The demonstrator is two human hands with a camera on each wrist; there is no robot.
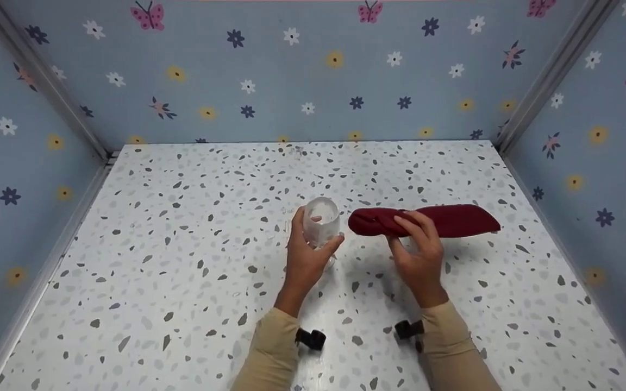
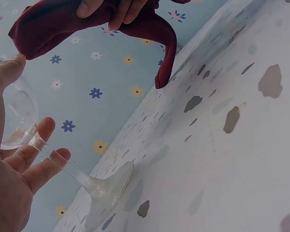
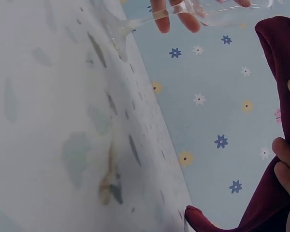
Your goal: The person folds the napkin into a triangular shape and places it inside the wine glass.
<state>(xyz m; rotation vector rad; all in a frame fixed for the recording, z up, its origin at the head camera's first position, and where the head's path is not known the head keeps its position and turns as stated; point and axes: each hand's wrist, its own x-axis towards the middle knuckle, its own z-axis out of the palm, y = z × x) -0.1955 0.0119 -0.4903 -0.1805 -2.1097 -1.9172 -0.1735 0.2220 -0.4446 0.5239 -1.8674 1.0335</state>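
Stemmed glass, left: transparent, smooth and glossy, of glass or clear plastic, which of the two cannot be told. Cloth, right: soft fabric, matt, smooth-faced with folds. Tabletop: smooth, hard-looking, chip-patterned, with glossy reflections at the near side. Far wall: smooth printed panel, low sheen. Corner strip, far right: metal-looking, dull satin. Sleeves, near: matt cloth, creased. Wrist fittings, near: plastic-looking, dark.
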